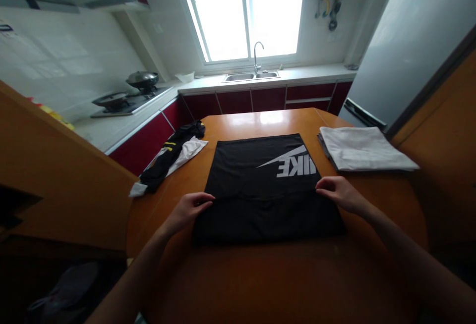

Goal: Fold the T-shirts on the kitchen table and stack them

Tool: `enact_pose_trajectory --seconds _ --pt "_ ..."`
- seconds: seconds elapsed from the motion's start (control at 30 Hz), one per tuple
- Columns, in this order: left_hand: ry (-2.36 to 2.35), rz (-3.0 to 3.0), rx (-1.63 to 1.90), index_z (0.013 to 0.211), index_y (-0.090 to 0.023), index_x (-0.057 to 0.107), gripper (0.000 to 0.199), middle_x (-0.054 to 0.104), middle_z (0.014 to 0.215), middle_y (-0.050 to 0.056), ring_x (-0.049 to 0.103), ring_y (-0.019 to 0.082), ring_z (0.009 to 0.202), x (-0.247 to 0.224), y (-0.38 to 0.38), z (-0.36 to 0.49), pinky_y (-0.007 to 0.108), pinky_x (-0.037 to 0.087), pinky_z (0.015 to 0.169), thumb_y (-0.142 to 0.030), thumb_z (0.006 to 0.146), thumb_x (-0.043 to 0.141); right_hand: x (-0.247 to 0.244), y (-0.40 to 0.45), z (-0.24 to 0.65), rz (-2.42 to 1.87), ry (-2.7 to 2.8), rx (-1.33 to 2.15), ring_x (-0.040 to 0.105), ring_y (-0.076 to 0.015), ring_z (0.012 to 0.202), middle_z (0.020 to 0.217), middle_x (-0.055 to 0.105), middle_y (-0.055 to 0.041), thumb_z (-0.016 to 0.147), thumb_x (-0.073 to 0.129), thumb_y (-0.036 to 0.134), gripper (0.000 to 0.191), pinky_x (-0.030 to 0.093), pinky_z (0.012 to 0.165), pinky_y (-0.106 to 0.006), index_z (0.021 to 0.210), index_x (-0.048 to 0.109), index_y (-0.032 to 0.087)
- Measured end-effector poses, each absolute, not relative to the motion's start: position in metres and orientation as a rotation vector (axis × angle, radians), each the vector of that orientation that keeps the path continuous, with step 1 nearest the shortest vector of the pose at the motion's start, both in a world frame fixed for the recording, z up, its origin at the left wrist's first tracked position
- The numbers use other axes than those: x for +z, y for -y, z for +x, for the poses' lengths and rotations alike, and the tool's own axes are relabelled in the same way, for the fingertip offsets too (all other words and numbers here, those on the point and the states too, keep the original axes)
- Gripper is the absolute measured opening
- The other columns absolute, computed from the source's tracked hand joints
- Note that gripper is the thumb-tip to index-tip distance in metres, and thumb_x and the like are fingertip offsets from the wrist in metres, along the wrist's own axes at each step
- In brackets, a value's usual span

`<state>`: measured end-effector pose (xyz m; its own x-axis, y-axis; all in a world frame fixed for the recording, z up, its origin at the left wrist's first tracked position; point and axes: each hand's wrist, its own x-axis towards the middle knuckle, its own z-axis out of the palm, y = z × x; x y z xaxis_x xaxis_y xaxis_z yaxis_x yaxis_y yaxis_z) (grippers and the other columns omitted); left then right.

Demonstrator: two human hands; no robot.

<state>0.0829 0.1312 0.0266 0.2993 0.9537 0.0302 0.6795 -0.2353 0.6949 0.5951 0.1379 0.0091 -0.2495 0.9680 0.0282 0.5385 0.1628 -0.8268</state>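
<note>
A black T-shirt (pixel 241 170) with a white logo and lettering lies flat on the wooden table (pixel 260 284), its print upside down from where I look. Its near part is folded over in a band across the front. My left hand (pixel 189 210) pinches the left end of the fold edge between thumb and fingers. At the opposite end, my right hand (pixel 338 192) pinches the same edge just below the lettering. Both hands are closed on the cloth, and the fabric lies mostly smooth between them.
Folded white and grey cloths (pixel 364 150) are stacked at the table's right. Crumpled black and white clothing (pixel 174 155) lies at the left edge. Beyond stand a counter with a sink (pixel 241 77), a stove with a wok (pixel 142 80), and a fridge (pixel 405 41).
</note>
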Motion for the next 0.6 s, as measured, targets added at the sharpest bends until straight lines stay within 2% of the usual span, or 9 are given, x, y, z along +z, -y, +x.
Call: enact_pose_trajectory --seconds 0.23,0.6 --pt "-1.529 1.982 0.832 0.1 -0.017 0.076 0.034 0.078 0.098 0.007 0.071 0.023 0.088 0.043 -0.166 0.087 0.029 0.055 0.075 -0.046 0.084 0.068 0.038 -0.182 0.595 -1.389 1.872 0.785 0.066 -0.0214 0.078 0.082 0.074 -0.0058 0.082 0.067 0.042 0.025 0.05 0.072 -0.033 0.083 0.072 0.018" --pt "-1.515 1.947 0.85 0.097 -0.018 0.077 0.036 0.078 0.095 0.007 0.072 0.024 0.087 -0.002 -0.22 0.086 0.034 0.056 0.08 -0.049 0.08 0.068 -0.019 -0.255 0.595 -1.336 1.777 0.949 0.064 -0.02 0.07 0.075 0.072 -0.0057 0.069 0.076 0.052 0.036 0.05 0.067 -0.031 0.076 0.073 0.016"
